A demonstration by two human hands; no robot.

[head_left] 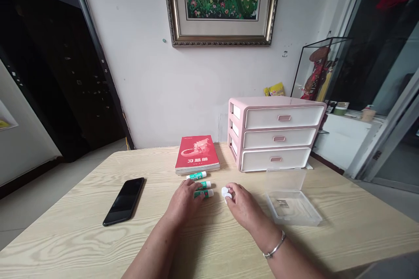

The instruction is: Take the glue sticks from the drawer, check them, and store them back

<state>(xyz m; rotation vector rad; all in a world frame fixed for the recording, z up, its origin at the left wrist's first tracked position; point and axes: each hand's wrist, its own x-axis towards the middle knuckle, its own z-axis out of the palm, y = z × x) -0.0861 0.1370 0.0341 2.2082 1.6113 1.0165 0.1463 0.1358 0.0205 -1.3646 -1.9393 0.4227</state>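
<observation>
Several green and white tubes lie in a row on the wooden table, white caps to the right. My left hand rests over their left ends, thumb at the nearest tube and fingers around the middle ones, hiding part of them. Another tube lies just beyond, against the front of the red book. To the right, my right hand pinches small white round pieces between thumb and fingers, close to the tabletop. A clear plastic box stands beside this hand with its lid raised.
A red book lies at the back of the table. Right of it stands a pink and white drawer unit. A black phone lies at the left. A framed picture hangs on the wall.
</observation>
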